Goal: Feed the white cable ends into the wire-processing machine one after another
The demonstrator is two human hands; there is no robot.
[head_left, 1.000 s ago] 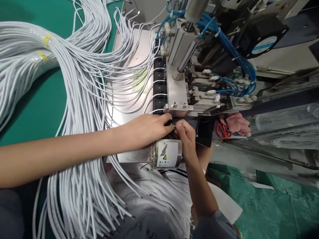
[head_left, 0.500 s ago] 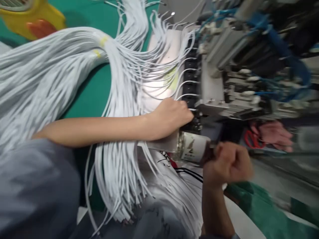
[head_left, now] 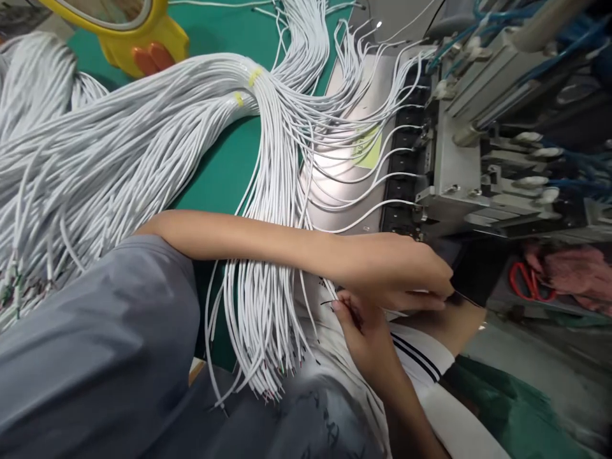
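Observation:
My right hand (head_left: 366, 325) comes up from the lower right, thumb and fingers pinched on the end of a white cable (head_left: 329, 288); thin dark wire shows at its tip. My left hand (head_left: 415, 271) reaches across from the left, above and partly over the right hand. Its fingers are curled closed, and what they hold, if anything, is hidden. Beneath my left forearm hangs a thick bundle of white cables (head_left: 272, 172), with stripped ends at the bottom. Several single cables run from it into a row of black holders (head_left: 401, 153) on the machine.
The metal machine (head_left: 454, 153) with blue air tubes stands on the right. Red-handled scissors (head_left: 523, 280) lie by a pink cloth (head_left: 578, 271). More cables (head_left: 71, 166) spread over the green mat (head_left: 210, 162) at left. A yellow duck-shaped object (head_left: 167, 41) stands at the back.
My left hand has left the holder row and moved down toward the right hand. The right hand has moved left onto a cable end. The labelled jar is out of sight. The camera view has shifted.

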